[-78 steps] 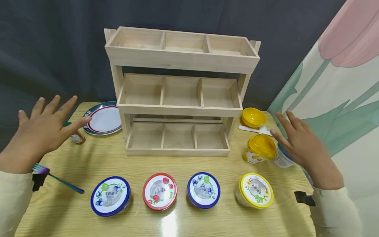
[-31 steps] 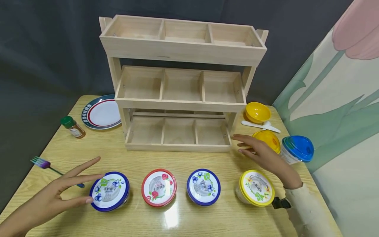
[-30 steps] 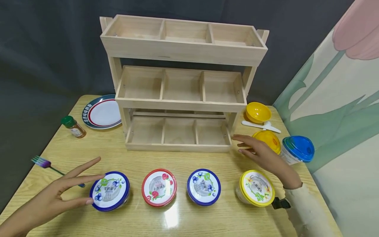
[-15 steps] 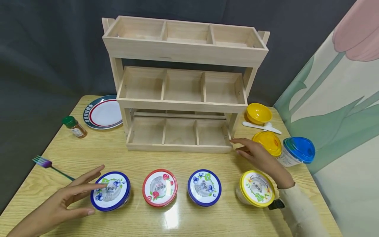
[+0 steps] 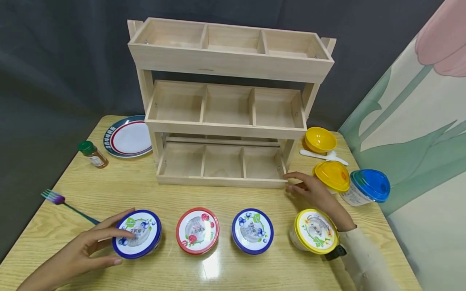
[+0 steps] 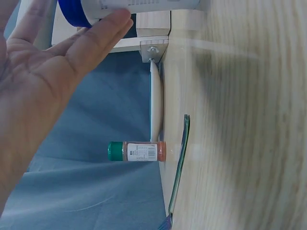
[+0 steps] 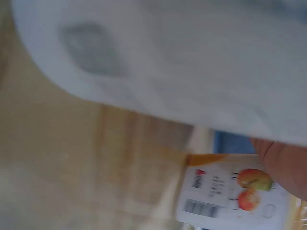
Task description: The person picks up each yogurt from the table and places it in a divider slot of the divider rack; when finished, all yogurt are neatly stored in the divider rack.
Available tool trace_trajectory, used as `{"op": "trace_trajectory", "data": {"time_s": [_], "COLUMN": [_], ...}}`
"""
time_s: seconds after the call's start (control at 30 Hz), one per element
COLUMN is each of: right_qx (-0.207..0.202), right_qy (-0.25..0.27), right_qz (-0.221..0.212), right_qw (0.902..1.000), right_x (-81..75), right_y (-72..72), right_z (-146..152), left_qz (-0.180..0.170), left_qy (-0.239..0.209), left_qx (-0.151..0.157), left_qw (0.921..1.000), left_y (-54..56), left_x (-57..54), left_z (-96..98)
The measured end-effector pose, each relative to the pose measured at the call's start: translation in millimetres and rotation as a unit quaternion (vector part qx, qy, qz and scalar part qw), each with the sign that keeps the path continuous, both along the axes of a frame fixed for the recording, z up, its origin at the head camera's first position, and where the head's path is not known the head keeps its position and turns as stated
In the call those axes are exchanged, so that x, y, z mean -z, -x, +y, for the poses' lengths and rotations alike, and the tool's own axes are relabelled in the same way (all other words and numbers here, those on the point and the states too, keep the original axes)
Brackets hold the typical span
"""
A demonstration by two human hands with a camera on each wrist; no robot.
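My left hand (image 5: 81,250) is at the leftmost blue-lidded tub (image 5: 145,240), fingers reaching over and along its lid, thumb apart at the near side. In the left wrist view the fingers of that hand (image 6: 43,81) lie alongside the tub's white wall (image 6: 139,5). My right hand (image 5: 316,196) is at the right front corner of the wooden rack's lowest tray (image 5: 222,182); its fingertips seem to touch the corner, with the fingers loosely bent. Beneath its wrist stands a yellow-lidded tub (image 5: 316,231). A blurred white surface (image 7: 192,67) covers much of the right wrist view.
A red-lidded tub (image 5: 198,231) and another blue-lidded tub (image 5: 253,231) stand mid-table. Right: yellow triangular-lidded cup (image 5: 333,176), blue-lidded cup (image 5: 370,185), yellow bowl (image 5: 320,140), white cutlery (image 5: 320,156). Left: plate (image 5: 131,137), green-capped spice bottle (image 5: 94,154), fork (image 5: 69,205).
Both hands have come down from raised, spread positions. The left hand has slid right over the blue-lidded tub; the right has moved left to the lowest tray's corner.
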State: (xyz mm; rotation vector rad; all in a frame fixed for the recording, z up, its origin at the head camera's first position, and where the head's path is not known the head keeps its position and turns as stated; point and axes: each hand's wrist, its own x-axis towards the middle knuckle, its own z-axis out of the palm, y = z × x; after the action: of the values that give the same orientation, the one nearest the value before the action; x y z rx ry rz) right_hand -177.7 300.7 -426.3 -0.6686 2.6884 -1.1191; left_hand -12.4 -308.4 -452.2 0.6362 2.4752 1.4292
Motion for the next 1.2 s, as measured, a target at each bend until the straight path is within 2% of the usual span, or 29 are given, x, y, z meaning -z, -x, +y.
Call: {"op": "trace_trajectory", "data": {"time_s": [0.1, 0.2, 0.43, 0.67, 0.83, 1.03, 1.1, 1.2], "right_qx": [0.022, 0.039, 0.049, 0.056, 0.06, 0.067, 0.069, 0.071], "right_qy": [0.027, 0.044, 0.085, 0.108, 0.116, 0.123, 0.128, 0.138], "right_qz": [-0.036, -0.052, -0.049, -0.054, -0.057, -0.062, -0.064, -0.07], "right_qw": [0.9987, 0.9969, 0.994, 0.9911, 0.9898, 0.9882, 0.9873, 0.9855], "right_x": [6.7, 9.8, 14.1, 19.5, 20.8, 22.4, 22.8, 23.3], "right_y": [1.4, 3.0, 6.4, 8.0, 7.6, 5.8, 5.6, 5.1], "right_z": [1.8, 1.9, -1.7, -0.9, 0.0, 0.2, -0.1, -0.7], "left_qz": [-0.008, -0.008, -0.033, -0.046, -0.044, -0.039, -0.036, -0.035], "left_qy": [0.007, 0.006, -0.016, -0.061, -0.06, -0.035, -0.034, -0.016], "left_qx": [-0.015, -0.02, -0.018, -0.008, -0.017, -0.021, -0.019, -0.033], "left_qw": [0.9998, 0.9998, 0.9992, 0.997, 0.9971, 0.9984, 0.9986, 0.9987], "left_y": [0.5, 0.8, -0.9, -3.0, -3.0, -0.2, 1.7, 5.2], "left_x": [6.5, 13.4, 23.9, 25.6, 27.7, 21.8, 17.0, 5.4], "left_z": [-1.6, -4.2, -9.6, -6.8, -5.4, -3.6, -2.5, -1.3]}}
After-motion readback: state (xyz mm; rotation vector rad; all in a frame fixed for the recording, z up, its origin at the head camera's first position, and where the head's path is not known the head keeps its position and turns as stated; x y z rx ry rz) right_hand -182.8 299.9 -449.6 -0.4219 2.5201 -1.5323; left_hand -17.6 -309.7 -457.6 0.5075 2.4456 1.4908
